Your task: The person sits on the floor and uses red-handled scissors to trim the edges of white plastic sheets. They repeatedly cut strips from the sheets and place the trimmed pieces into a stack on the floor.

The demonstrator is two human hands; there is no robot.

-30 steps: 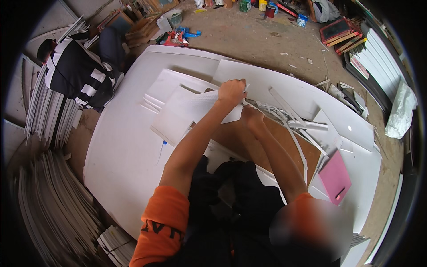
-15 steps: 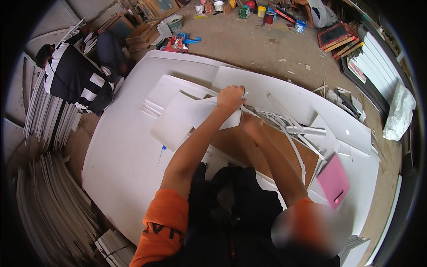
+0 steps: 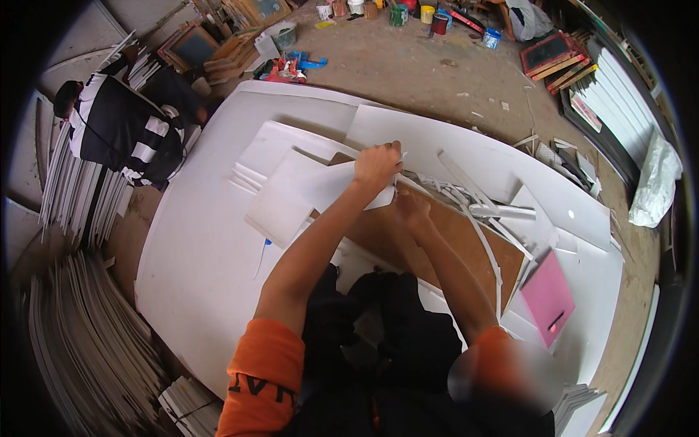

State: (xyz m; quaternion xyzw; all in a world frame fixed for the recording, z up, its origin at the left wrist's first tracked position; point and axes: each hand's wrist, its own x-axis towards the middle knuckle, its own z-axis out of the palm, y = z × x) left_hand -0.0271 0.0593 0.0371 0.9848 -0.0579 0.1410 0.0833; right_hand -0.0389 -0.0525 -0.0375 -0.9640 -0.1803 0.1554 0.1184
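Note:
A white ribbed plastic sheet (image 3: 336,183) is raised over a brown board (image 3: 466,251). My left hand (image 3: 376,164) is closed around the sheet's far right edge. Just below and to the right of it, my right hand (image 3: 413,210) is closed against the same edge; what it pinches is hidden by the fingers. Stacked white panels (image 3: 284,193) lie to the left of my left forearm. To the right of my right hand, several thin white offcut strips (image 3: 484,210) are scattered on the brown board.
A large white board (image 3: 189,218) lies under everything. A pink folder (image 3: 547,297) with a dark pen on it is at right. A person (image 3: 131,127) bends over stacked sheets at far left. Paint cans (image 3: 439,24) and wooden frames (image 3: 555,60) stand at the back.
Both hands stay almost in place on the sheet. The person at far left has shifted slightly.

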